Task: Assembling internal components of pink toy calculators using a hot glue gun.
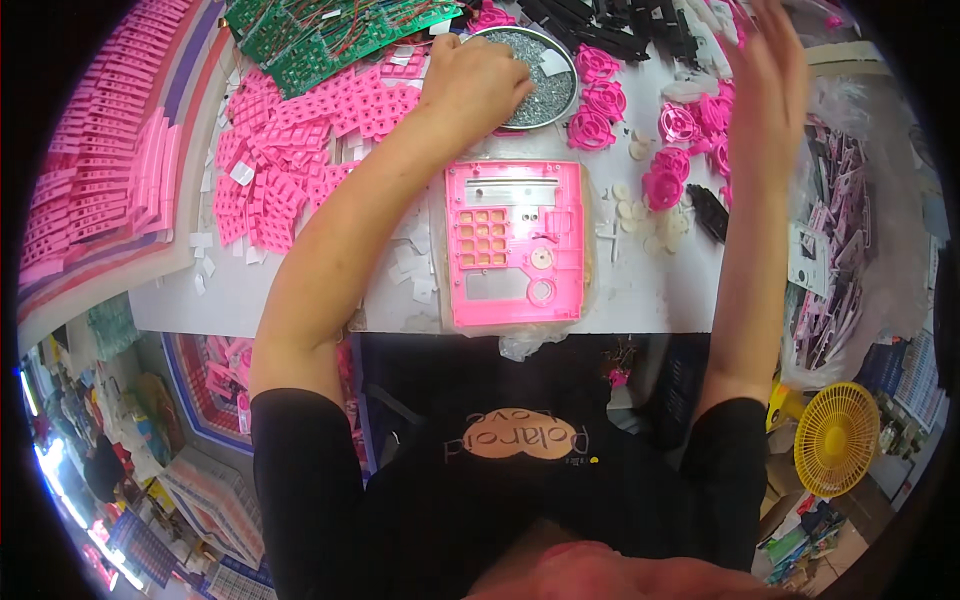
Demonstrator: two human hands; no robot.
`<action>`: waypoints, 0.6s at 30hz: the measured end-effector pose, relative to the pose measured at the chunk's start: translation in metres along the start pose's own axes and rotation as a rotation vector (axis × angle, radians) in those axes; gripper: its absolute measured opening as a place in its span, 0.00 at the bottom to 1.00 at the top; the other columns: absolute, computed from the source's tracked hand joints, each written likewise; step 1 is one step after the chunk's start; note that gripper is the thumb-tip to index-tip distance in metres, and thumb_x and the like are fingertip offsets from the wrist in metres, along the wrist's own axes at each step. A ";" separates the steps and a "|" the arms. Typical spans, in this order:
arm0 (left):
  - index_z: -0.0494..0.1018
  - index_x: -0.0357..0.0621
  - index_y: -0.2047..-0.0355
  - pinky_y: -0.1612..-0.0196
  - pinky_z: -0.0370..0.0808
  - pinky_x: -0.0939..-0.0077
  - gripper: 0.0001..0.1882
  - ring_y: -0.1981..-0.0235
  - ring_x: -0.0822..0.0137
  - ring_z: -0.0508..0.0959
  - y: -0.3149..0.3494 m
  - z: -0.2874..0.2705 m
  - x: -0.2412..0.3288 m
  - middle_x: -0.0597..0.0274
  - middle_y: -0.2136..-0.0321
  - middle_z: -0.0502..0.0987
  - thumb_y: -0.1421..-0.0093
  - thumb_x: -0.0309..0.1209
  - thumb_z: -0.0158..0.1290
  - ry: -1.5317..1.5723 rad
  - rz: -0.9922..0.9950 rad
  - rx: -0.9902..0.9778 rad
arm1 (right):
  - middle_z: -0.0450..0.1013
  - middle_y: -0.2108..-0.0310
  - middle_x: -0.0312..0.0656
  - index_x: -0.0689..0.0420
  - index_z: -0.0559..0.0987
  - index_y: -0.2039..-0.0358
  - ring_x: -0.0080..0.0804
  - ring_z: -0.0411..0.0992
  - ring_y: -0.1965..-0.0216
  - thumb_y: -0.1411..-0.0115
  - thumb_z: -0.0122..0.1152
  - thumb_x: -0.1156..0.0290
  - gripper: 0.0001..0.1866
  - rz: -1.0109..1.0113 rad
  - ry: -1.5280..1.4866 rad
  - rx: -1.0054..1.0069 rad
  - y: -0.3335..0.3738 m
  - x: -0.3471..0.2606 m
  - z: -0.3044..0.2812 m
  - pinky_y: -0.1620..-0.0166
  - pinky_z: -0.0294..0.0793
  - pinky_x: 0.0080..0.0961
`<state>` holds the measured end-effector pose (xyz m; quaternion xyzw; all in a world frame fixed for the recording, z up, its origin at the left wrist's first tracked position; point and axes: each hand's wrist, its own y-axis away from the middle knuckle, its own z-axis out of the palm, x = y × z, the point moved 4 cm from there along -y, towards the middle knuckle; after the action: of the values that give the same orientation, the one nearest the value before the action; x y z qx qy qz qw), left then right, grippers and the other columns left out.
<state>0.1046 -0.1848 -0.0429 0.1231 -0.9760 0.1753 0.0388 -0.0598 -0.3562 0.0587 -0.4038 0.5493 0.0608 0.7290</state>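
My left hand [478,85] is at the rim of a round metal dish [568,62] filled with small silvery screws [528,95]. Its fingers curl closed over the dish's left side; the fingertips and anything between them are hidden. My right hand [768,75] is raised at the far right, beside pink round parts [715,115]. Motion blurs its fingers, so I cannot tell what they hold. Between my arms, a pink plastic housing [572,255] lies on a padded, plastic-wrapped block [588,215]. The housing has a keypad grid, a metal strip, a white disc and a round opening.
Pink keypad frames [265,190] are heaped to the left, below green circuit boards [350,50] with wires. Stacked pink strips [95,150] stand farther left. Black parts [600,30] lie at the back; white discs [630,205] are right of the housing. A yellow fan [838,440] stands lower right.
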 end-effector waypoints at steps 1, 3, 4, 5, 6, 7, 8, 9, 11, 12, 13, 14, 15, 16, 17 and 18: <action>0.84 0.54 0.68 0.52 0.65 0.56 0.12 0.59 0.62 0.78 -0.002 0.001 0.000 0.69 0.68 0.80 0.38 0.44 0.56 -0.041 -0.002 -0.015 | 0.77 0.59 0.39 0.64 0.74 0.46 0.26 0.75 0.59 0.37 0.63 0.76 0.19 -0.043 -0.165 0.019 -0.031 0.018 0.005 0.54 0.75 0.26; 0.84 0.54 0.68 0.53 0.65 0.57 0.10 0.62 0.61 0.79 -0.009 0.002 0.005 0.67 0.71 0.80 0.38 0.42 0.56 0.001 0.008 0.024 | 0.78 0.56 0.39 0.64 0.73 0.44 0.24 0.75 0.57 0.35 0.62 0.76 0.19 -0.068 -0.185 -0.050 -0.057 0.012 0.005 0.53 0.75 0.25; 0.84 0.53 0.69 0.54 0.65 0.57 0.10 0.63 0.61 0.79 -0.005 -0.002 0.004 0.66 0.72 0.79 0.38 0.41 0.57 0.016 -0.012 0.036 | 0.78 0.56 0.39 0.64 0.73 0.44 0.24 0.75 0.58 0.36 0.62 0.76 0.20 -0.041 -0.063 -0.153 -0.062 0.007 0.011 0.54 0.75 0.24; 0.83 0.52 0.70 0.54 0.65 0.57 0.10 0.64 0.61 0.79 0.001 -0.009 0.003 0.66 0.73 0.79 0.39 0.41 0.58 0.027 -0.042 0.052 | 0.78 0.56 0.40 0.64 0.73 0.44 0.24 0.75 0.59 0.36 0.63 0.76 0.20 -0.015 0.055 -0.264 -0.066 0.002 0.022 0.54 0.75 0.23; 0.82 0.51 0.71 0.55 0.65 0.57 0.09 0.65 0.61 0.79 0.009 -0.016 0.006 0.65 0.74 0.79 0.40 0.40 0.59 0.116 -0.054 0.062 | 0.77 0.58 0.39 0.64 0.73 0.45 0.23 0.75 0.62 0.36 0.63 0.75 0.20 -0.008 0.199 -0.301 -0.060 -0.008 0.026 0.56 0.74 0.21; 0.81 0.50 0.73 0.55 0.64 0.57 0.09 0.66 0.60 0.79 0.019 -0.027 0.016 0.64 0.75 0.78 0.40 0.39 0.59 0.217 -0.053 0.074 | 0.77 0.59 0.38 0.64 0.74 0.45 0.24 0.75 0.63 0.35 0.62 0.75 0.19 0.074 0.219 -0.332 -0.046 -0.025 0.027 0.57 0.75 0.21; 0.79 0.49 0.75 0.56 0.64 0.57 0.09 0.68 0.60 0.78 0.033 -0.039 0.026 0.64 0.76 0.78 0.41 0.38 0.60 0.306 -0.063 0.082 | 0.76 0.60 0.37 0.63 0.74 0.45 0.24 0.75 0.65 0.35 0.62 0.74 0.19 0.156 0.225 -0.370 -0.030 -0.040 0.032 0.57 0.75 0.22; 0.76 0.48 0.76 0.57 0.64 0.57 0.10 0.68 0.61 0.77 0.048 -0.048 0.040 0.64 0.77 0.77 0.42 0.37 0.61 0.292 -0.016 0.055 | 0.76 0.61 0.36 0.63 0.74 0.44 0.24 0.75 0.65 0.35 0.62 0.74 0.20 0.195 0.056 -0.387 -0.014 -0.050 0.039 0.58 0.75 0.22; 0.72 0.48 0.78 0.58 0.63 0.58 0.11 0.69 0.61 0.75 0.083 -0.064 0.070 0.64 0.76 0.74 0.44 0.35 0.62 0.289 0.074 0.051 | 0.74 0.61 0.41 0.61 0.69 0.39 0.31 0.73 0.60 0.35 0.60 0.68 0.25 0.186 -0.219 -0.517 0.020 -0.050 0.041 0.55 0.74 0.29; 0.71 0.48 0.78 0.59 0.63 0.58 0.12 0.70 0.62 0.73 0.096 -0.071 0.083 0.64 0.76 0.73 0.44 0.35 0.62 0.319 0.136 0.074 | 0.72 0.61 0.46 0.60 0.64 0.36 0.38 0.72 0.55 0.35 0.59 0.62 0.31 0.142 -0.305 -0.614 0.040 -0.049 0.034 0.52 0.72 0.36; 0.71 0.49 0.77 0.58 0.63 0.58 0.11 0.69 0.62 0.73 0.108 -0.073 0.093 0.64 0.76 0.72 0.44 0.34 0.63 0.383 0.139 0.048 | 0.70 0.65 0.42 0.59 0.64 0.36 0.34 0.69 0.62 0.38 0.61 0.62 0.32 0.213 -0.395 -0.581 0.060 -0.054 0.036 0.57 0.71 0.34; 0.71 0.49 0.76 0.57 0.62 0.59 0.11 0.69 0.62 0.73 0.119 -0.075 0.101 0.65 0.75 0.72 0.45 0.33 0.63 0.448 0.143 0.023 | 0.67 0.70 0.38 0.58 0.63 0.37 0.30 0.66 0.69 0.40 0.63 0.61 0.34 0.281 -0.483 -0.540 0.081 -0.060 0.037 0.63 0.69 0.32; 0.71 0.50 0.76 0.57 0.62 0.59 0.10 0.69 0.62 0.73 0.127 -0.077 0.107 0.65 0.75 0.71 0.45 0.33 0.63 0.507 0.142 -0.006 | 0.66 0.73 0.35 0.57 0.64 0.39 0.28 0.65 0.71 0.42 0.66 0.61 0.34 0.307 -0.524 -0.429 0.098 -0.067 0.042 0.67 0.67 0.30; 0.72 0.50 0.74 0.56 0.61 0.59 0.09 0.68 0.63 0.73 0.133 -0.080 0.111 0.65 0.74 0.72 0.45 0.32 0.63 0.523 0.111 -0.016 | 0.64 0.77 0.34 0.55 0.66 0.44 0.28 0.64 0.76 0.41 0.66 0.63 0.28 0.309 -0.526 -0.402 0.109 -0.074 0.047 0.70 0.67 0.28; 0.73 0.50 0.73 0.55 0.61 0.59 0.08 0.68 0.63 0.73 0.136 -0.082 0.116 0.66 0.74 0.73 0.45 0.31 0.63 0.542 0.084 -0.026 | 0.64 0.79 0.34 0.54 0.66 0.47 0.27 0.63 0.77 0.41 0.66 0.64 0.25 0.301 -0.545 -0.379 0.122 -0.079 0.051 0.72 0.67 0.28; 0.74 0.51 0.72 0.55 0.60 0.60 0.07 0.68 0.63 0.74 0.139 -0.083 0.119 0.66 0.73 0.74 0.46 0.30 0.63 0.560 0.056 -0.035 | 0.63 0.80 0.33 0.53 0.66 0.49 0.27 0.63 0.79 0.40 0.65 0.65 0.23 0.294 -0.564 -0.356 0.135 -0.083 0.054 0.73 0.67 0.28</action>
<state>-0.0428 -0.0562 0.0025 0.0422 -0.9333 0.1866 0.3040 -0.1233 -0.2009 0.0623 -0.4085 0.3596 0.3686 0.7536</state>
